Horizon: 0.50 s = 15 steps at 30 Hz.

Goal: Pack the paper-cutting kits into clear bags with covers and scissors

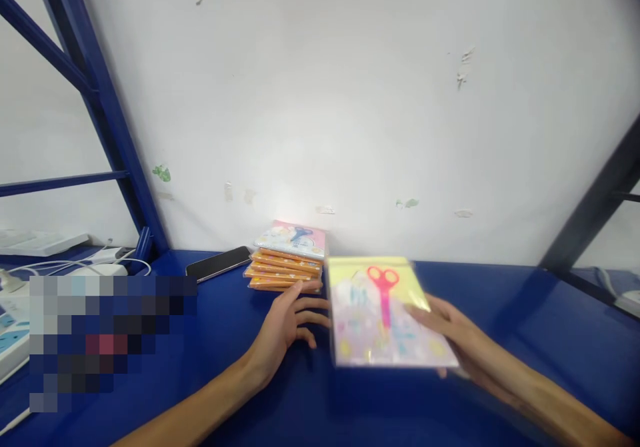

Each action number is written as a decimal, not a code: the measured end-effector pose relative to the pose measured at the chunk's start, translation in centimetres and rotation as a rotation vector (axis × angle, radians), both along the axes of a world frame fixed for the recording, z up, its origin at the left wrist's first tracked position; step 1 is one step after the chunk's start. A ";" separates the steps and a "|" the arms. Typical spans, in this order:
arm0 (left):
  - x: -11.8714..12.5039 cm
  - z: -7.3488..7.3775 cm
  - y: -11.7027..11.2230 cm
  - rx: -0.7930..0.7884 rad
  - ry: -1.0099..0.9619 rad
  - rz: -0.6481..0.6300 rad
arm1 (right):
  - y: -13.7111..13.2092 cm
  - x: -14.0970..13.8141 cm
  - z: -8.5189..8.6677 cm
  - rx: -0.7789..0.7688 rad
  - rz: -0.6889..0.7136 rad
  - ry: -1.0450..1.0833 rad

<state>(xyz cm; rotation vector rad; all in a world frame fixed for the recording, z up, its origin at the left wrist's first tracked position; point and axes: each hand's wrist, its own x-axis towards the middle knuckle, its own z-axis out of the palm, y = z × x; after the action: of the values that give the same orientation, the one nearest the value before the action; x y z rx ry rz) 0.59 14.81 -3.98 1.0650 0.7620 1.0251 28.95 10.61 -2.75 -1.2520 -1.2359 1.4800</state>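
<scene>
A flat, square pack [357,314] in clear plastic, yellow and pale pink with red-pink scissors [385,294] showing on its front, is held up slightly blurred above the desk. My right hand [447,330] grips its right edge, thumb on the front and the other fingers mostly behind. To the left of it, my left hand [287,324] is open with its fingers apart, the fingertips close to the pack's left edge; whether they touch it I cannot tell. Just beyond that hand stands a stack of similar wrapped packs [285,270], orange-edged, the top one showing blue scissors [301,234].
Left of the stack, a dark phone [219,264] lies on the blue desk [200,354]. White power strips [15,347] and cables [75,264] are at the far left, beside a pixelated patch. Blue metal frame posts [107,114] flank a white wall [320,100].
</scene>
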 end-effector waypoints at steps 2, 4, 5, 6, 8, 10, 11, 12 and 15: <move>0.0 -0.1 -0.1 -0.015 0.017 -0.028 | 1.2 0.6 1.0 0.056 -0.186 0.002; 0.0 -0.3 -0.1 0.005 0.062 -0.046 | 2.7 1.1 1.5 0.101 -0.249 -0.044; 0.0 -0.3 -0.2 0.020 0.079 -0.052 | 3.5 1.5 1.5 0.113 -0.230 -0.118; 0.1 -0.3 -0.2 0.030 0.091 -0.058 | 4.1 1.8 1.3 0.121 -0.183 -0.237; 0.2 -0.3 -0.1 0.040 0.106 -0.066 | 5.1 2.5 0.2 0.204 -0.138 -0.564; 0.2 -0.4 0.0 0.038 0.114 -0.073 | 5.4 3.0 -0.7 0.325 -0.163 -0.851; 0.3 -0.5 0.0 0.037 0.115 -0.077 | 5.4 3.1 -0.9 0.376 -0.189 -0.947; 0.2 -0.7 0.1 0.039 0.116 -0.080 | 5.4 3.0 -0.9 0.421 -0.219 -1.014; 0.1 -1.2 0.2 0.067 0.117 -0.090 | 5.8 1.3 1.0 0.516 -0.258 -1.051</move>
<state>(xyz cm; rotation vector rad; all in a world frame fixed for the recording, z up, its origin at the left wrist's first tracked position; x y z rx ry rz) 0.72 14.97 -5.15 1.2146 0.7711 0.9229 30.26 16.38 -1.78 -1.7668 -1.8427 0.1881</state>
